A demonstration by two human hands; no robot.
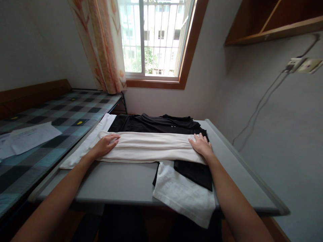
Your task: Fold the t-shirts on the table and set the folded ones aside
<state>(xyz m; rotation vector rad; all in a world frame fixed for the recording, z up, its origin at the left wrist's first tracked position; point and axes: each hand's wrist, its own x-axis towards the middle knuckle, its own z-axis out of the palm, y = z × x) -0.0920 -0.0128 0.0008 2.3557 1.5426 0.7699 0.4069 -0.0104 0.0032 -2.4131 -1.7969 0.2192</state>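
A long, cream-white folded garment [151,145] lies across the table, with creases running along its length. On its left end rests my left hand [105,145], fingers stretched out flat. My right hand [201,144] presses on the right end with its fingers spread. Beneath and behind the cream cloth is a black garment [156,123] with a small pale mark. A white sleeve-like piece of cloth [183,191] hangs over the table's front edge, partly covered by a black cloth flap [195,174]. More white cloth [83,153] extends out at the left, beside my left forearm.
The garments lie on a grey table [118,183]. To the left is a bed with a checked mattress [75,117] and papers [30,137] on it. A curtain [106,50] hangs by the barred window. On the right wall, a cable [259,104] runs down from a socket [294,64].
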